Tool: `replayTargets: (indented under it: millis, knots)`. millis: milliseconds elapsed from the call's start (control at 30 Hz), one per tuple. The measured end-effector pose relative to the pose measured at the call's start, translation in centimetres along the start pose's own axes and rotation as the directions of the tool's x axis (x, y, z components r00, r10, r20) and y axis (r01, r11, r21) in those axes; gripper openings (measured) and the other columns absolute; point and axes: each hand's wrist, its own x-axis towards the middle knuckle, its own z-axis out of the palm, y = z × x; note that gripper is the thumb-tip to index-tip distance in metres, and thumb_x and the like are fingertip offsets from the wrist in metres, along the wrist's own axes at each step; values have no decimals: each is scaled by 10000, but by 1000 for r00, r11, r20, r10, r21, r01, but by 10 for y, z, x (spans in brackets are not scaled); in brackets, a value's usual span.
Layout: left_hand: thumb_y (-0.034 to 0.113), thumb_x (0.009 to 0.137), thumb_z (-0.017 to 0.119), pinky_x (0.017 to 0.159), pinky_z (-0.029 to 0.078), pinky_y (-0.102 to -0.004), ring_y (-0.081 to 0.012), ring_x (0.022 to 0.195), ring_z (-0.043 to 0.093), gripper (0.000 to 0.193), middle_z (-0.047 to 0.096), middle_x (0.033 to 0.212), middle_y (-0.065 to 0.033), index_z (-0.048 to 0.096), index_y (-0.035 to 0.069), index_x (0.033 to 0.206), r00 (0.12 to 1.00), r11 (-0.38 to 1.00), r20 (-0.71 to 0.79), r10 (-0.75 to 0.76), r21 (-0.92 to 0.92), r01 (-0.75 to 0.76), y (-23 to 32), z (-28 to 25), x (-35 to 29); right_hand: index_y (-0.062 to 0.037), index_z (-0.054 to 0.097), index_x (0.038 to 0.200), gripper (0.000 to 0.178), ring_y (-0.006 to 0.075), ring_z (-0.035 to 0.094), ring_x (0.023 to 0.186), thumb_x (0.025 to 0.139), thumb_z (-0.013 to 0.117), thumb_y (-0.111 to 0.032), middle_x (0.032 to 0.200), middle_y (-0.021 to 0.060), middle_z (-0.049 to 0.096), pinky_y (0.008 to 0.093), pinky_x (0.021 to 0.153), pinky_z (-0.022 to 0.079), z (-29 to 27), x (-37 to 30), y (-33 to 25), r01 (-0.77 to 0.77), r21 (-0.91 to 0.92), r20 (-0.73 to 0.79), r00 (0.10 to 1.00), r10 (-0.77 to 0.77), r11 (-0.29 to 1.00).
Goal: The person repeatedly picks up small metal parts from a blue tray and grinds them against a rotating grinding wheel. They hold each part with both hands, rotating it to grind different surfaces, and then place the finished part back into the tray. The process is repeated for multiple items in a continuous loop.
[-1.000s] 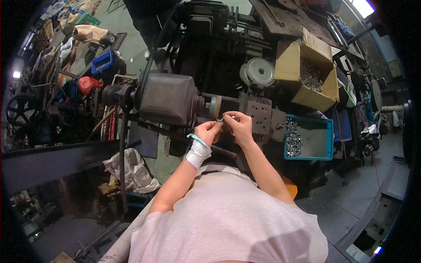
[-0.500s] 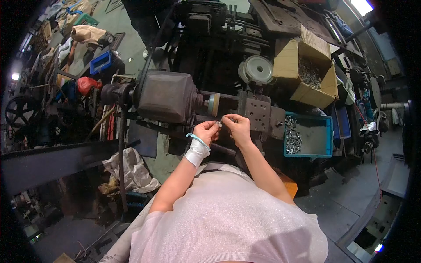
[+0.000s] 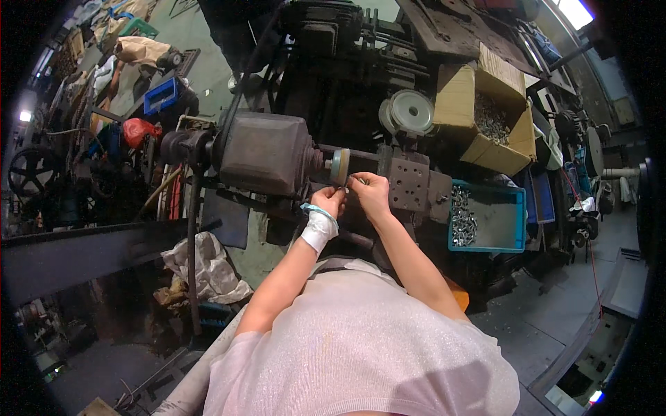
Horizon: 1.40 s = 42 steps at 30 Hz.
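Note:
My left hand, with a white wrap and a light blue band at its wrist, is closed in a pinch just below the wheel. Opposite it, my right hand is also closed, its fingertips meeting the left ones. Between them is a small shiny metal part, mostly hidden by the fingers. Right above the fingertips is a small round wheel with a tan rim and a blue-grey side, on the shaft of a dark machine housing. Whether the part touches the wheel I cannot tell.
To the right stands a teal plastic tray with small shiny metal parts along its left side. Behind it is an open cardboard box of small metal pieces. A drilled metal block and a pale round disc lie right of the wheel.
Both hands have moved slightly up toward the wheel, with the small metal part between them. The fingertips are now close to the wheel's lower edge.

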Motion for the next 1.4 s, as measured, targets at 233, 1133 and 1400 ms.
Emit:
replayTargets:
  millis: [233, 1133, 1400]
  knots:
    - [135, 778, 587, 439, 356, -204, -76, 485, 467, 141, 553, 613, -18, 582, 11, 710, 999, 993, -39, -18, -114, 14, -4, 5, 3, 26, 649, 803, 185, 71, 490, 559, 697, 647, -126, 617, 43, 602, 239, 508, 401, 0, 4, 3, -44, 31, 16, 999, 43, 999]
    - [340, 917, 299, 804, 445, -373, -233, 1033, 498, 369, 550, 1075, -87, 486, 65, 1077, 960, 522, 278, -45, -813, 260, -10, -17, -33, 20, 639, 827, 226, 93, 514, 577, 685, 667, -153, 672, 76, 610, 245, 565, 426, -10, -75, -32, 9, -150, 398, 916, 52, 989]
    - [304, 881, 454, 639, 472, -230, -118, 843, 553, 352, 564, 1004, -46, 484, 44, 1117, 965, 939, 257, 49, -341, 43, -5, -26, -49, 8, 637, 855, 154, 91, 573, 628, 730, 620, -81, 745, 72, 634, 241, 556, 454, -22, -63, -34, 117, -17, 297, 949, -107, 993]
